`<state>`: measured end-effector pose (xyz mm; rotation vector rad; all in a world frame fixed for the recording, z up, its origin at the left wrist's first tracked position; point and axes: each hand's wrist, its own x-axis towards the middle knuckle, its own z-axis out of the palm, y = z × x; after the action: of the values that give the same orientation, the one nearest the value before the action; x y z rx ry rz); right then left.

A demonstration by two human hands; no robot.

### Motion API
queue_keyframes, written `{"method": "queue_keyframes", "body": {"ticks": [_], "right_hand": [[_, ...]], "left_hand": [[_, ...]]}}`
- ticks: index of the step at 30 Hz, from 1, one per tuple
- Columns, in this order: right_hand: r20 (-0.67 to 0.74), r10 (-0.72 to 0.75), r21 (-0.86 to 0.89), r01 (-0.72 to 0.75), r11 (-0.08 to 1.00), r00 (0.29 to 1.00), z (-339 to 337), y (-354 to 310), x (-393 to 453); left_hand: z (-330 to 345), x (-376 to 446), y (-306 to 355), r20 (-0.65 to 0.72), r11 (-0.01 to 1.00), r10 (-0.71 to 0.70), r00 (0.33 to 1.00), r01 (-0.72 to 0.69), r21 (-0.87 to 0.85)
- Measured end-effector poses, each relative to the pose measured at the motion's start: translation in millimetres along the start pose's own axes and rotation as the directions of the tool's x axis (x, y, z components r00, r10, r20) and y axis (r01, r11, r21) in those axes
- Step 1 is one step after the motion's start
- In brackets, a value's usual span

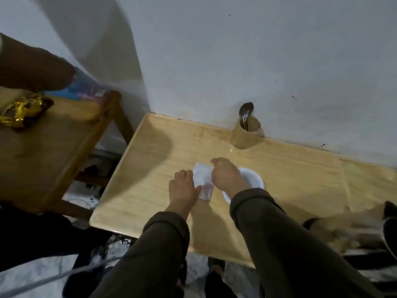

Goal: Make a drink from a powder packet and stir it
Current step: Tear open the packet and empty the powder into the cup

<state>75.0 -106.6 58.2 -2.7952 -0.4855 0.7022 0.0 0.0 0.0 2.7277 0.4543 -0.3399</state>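
You have one packet [203, 183] between your hands, a small pale rectangle with a pinkish print at its near end, too blurred to read. It lies near the middle of the table [279, 168], long side running away from you, and whether it rests flat on the wood or is lifted a little cannot be told.

Your left hand [182, 189] comes in palm down with the knuckles up, its fingers curled and closed on the packet's left edge, thumb at the near end. Your right hand [225, 176] reaches across from the right, also palm down, fingers bent and pinched on the packet's far right part. Both sleeves [279, 244] are dark and pushed up to the wrists.

Just to the right of the packet, partly under your right wrist, sits one white cup [254, 179], seen from above; what it holds cannot be told. At the far edge, against the wall [236, 50], stands one tan holder [247, 134] with one spoon [246, 111] upright in it, bowl up. That holder is well apart from the cup.

Off the table's left edge stands a second wooden table [53, 143], carrying one crumpled gold wrapper [23, 111] near its left edge.
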Motion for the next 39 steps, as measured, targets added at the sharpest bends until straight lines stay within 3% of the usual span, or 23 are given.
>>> {"method": "queue_keyframes", "body": {"ticks": [5, 12, 18, 21, 24, 28, 33, 37, 39], "right_hand": [[0.09, -0.042, -0.049, 0.047, 0.998, 0.995, 10.8, 5.7, 38.0], [0.138, -0.109, -0.161, 0.13, 0.978, 0.985, 23.3, 9.2, 68.9], [0.078, -0.09, -0.12, 0.099, 0.988, 0.993, 20.2, 13.7, 79.0], [0.14, -0.113, -0.07, 0.123, 0.99, 0.984, 17.9, 15.1, 81.1], [0.178, -0.1, 0.103, 0.082, 0.991, 0.979, 6.1, 17.3, 79.8], [0.168, -0.067, 0.42, -0.01, 0.908, 0.983, -22.7, 19.5, 69.1], [-0.026, 0.11, 0.605, -0.072, 0.793, 0.994, -64.5, 18.2, 53.1], [0.066, 0.308, 0.773, -0.244, 0.586, 0.949, -91.9, 10.7, 31.0], [0.005, 0.339, 0.769, -0.22, 0.6, 0.941, -101.2, 9.3, 21.9]], "left_hand": [[10.4, 13.8, 2.1, 0.034, 0.988, -0.149, 0.988, 0.15, -0.024], [8.1, 30.7, 10.5, 0.069, 0.961, -0.228, 0.971, 0.236, -0.147], [7.5, 39.9, 21.0, 0.086, 0.945, -0.279, 0.957, 0.289, -0.154], [4.0, 45.7, 24.6, 0.096, 0.952, -0.254, 0.962, 0.267, -0.149], [-6.7, 53.3, 26.8, 0.078, 0.903, -0.265, 0.961, 0.275, -0.331], [-28.3, 59.0, 27.4, 0.033, 0.849, -0.205, 0.978, 0.195, -0.492], [-63.3, 56.3, 40.0, -0.163, 0.834, -0.081, 0.983, -0.023, -0.552], [-88.3, 48.2, 55.6, -0.233, 0.778, 0.081, 0.969, -0.208, -0.593], [-99.1, 43.9, 61.7, -0.224, 0.766, 0.208, 0.952, -0.301, -0.568]]}}
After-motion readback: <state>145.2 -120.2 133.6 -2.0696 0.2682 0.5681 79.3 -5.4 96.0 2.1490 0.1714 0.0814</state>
